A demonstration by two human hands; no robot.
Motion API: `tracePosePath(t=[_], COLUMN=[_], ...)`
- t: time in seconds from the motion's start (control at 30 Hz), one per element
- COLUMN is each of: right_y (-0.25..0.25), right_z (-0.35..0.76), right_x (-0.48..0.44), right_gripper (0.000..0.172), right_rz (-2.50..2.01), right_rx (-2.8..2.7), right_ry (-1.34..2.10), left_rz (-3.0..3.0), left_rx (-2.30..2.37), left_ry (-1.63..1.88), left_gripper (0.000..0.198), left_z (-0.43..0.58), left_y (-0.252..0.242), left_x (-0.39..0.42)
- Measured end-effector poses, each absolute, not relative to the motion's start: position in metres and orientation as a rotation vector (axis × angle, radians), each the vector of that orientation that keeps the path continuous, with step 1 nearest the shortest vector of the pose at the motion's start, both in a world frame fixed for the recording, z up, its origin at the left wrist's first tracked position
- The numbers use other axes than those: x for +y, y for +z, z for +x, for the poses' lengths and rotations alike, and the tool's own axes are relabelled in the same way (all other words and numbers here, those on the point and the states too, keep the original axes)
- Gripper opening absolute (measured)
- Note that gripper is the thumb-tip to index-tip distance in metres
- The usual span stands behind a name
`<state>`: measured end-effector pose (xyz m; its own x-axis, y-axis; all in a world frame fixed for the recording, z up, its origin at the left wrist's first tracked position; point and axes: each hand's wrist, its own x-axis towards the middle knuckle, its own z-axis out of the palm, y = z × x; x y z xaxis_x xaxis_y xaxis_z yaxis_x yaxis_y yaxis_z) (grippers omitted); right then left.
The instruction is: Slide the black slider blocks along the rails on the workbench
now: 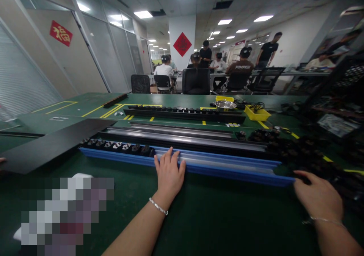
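Note:
A long blue rail (227,170) with a silvery channel lies across the table in front of me. Several small black parts with metallic tops (117,145) sit in a row in its left half. My left hand (170,170) rests over the rail's near edge, fingers spread, just right of the last black part. At the rail's right end is my right hand (318,193), its thumb and forefinger apart and close to or touching the corner. Nothing shows between those fingers; the others are hidden.
Behind lie silver-and-black rails (182,139) and a black rail (184,115) filled with parts. Dark parts (301,150) pile up at right. Further back are a metal bowl (225,104) and a yellow bin (257,114). A dark panel (59,144) lies left; another person's fingertips (2,160) touch its edge.

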<state>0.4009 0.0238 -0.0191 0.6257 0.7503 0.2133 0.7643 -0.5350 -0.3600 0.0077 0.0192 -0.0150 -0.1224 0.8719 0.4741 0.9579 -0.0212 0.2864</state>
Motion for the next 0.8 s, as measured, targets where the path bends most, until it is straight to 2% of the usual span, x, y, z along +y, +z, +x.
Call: tracePosePath(t=[0.8], right_y=[-0.0175], right_z=[0.3987], right_x=[0.0245], right_gripper=[0.037], right_rz=[-2.421], right_rx=[-1.207], right_ry=[-0.022], left_rz=[-1.991], left_rx=[-2.093], left_ry=[-0.813], left_gripper=[0.040], left_z=[0.0075], left_y=[-0.0127], left_x=[0.0185])
